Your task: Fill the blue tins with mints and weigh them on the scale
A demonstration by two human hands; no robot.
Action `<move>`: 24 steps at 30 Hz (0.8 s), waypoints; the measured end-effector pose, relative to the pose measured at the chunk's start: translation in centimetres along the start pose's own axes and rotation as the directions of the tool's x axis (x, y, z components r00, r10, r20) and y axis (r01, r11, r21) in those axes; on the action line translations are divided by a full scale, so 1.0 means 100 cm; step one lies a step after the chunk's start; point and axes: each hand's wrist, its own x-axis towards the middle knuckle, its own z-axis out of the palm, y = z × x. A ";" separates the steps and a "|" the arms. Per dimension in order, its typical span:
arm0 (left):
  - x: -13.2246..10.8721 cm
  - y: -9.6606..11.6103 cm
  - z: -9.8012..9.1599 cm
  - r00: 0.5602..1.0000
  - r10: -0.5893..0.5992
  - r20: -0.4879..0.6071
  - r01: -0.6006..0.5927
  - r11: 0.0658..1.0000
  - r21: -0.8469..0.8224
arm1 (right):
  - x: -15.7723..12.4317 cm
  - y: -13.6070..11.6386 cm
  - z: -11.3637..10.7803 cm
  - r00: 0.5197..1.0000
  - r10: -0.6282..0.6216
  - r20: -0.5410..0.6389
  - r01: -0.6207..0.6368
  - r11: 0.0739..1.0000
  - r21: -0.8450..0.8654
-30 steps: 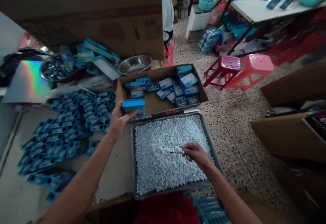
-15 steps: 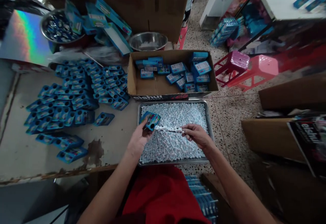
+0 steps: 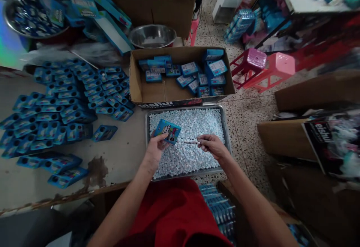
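My left hand (image 3: 155, 148) is closed on a small blue printed carton (image 3: 168, 130), which is tilted over the left part of a metal tray (image 3: 226, 132). Small white and pale blue candies (image 3: 194, 117) fill the tray. Between finger and thumb, my right hand (image 3: 212, 145) pinches the end of a narrow scoop (image 3: 189, 141) with white pieces along it. Its far end meets the carton's lower right edge; whether it reaches inside I cannot tell.
Behind the tray stands an open cardboard box (image 3: 147, 94) with several blue cartons. Many cartons with round holes (image 3: 74, 130) cover the table (image 3: 123, 162) at left. Steel bowls (image 3: 153, 37) stand farther back. Plastic stools (image 3: 281, 67) and cardboard boxes (image 3: 284, 136) are at right.
My left hand has turned the carton so its printed face shows more. The scoop's far end still meets the carton, and fewer white pieces show along it. The whole view has shifted.
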 end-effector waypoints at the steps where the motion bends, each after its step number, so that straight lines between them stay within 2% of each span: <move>1: -0.001 0.002 -0.001 0.999 0.026 0.028 -0.027 0.999 0.039 | 0.002 -0.001 -0.004 1.000 0.012 0.014 -0.012 1.000 0.001; 3: 0.000 0.007 -0.003 0.989 0.082 0.119 -0.097 0.988 0.124 | 0.006 -0.007 -0.011 0.999 0.030 0.039 -0.030 1.000 0.004; 5: 0.005 0.016 -0.007 0.961 0.162 0.226 -0.222 0.936 0.274 | 0.008 -0.016 -0.019 0.997 0.029 0.068 -0.029 1.000 0.000; 7: 0.014 0.028 -0.008 0.911 0.215 0.352 -0.371 0.801 0.470 | 0.008 -0.027 -0.026 0.995 0.016 0.094 -0.014 1.000 -0.021; 10: 0.026 0.042 -0.003 0.823 0.169 0.542 -0.543 0.514 0.664 | 0.004 -0.046 -0.034 0.995 -0.001 0.104 0.010 0.997 -0.081; 14: 0.025 0.041 0.014 0.719 0.111 0.686 -0.688 0.253 0.680 | -0.004 -0.070 -0.032 0.992 -0.073 0.102 0.094 0.971 -0.218; 17: 0.016 0.024 0.022 0.637 0.173 0.751 -0.767 0.044 0.640 | -0.008 -0.080 -0.021 0.985 -0.137 0.104 0.164 0.927 -0.336; 20: 0.008 0.006 0.024 0.578 0.245 0.778 -0.783 -0.100 0.614 | -0.016 -0.086 -0.006 0.952 -0.282 0.121 0.304 0.818 -0.489; 22: 0.004 0.000 0.025 0.563 0.266 0.783 -0.789 -0.109 0.604 | -0.023 -0.090 0.005 0.894 -0.424 0.146 0.418 0.669 -0.615; 24: 0.001 -0.003 0.026 0.564 0.293 0.772 -0.792 -0.072 0.606 | -0.034 -0.095 0.014 0.828 -0.531 0.180 0.484 0.514 -0.708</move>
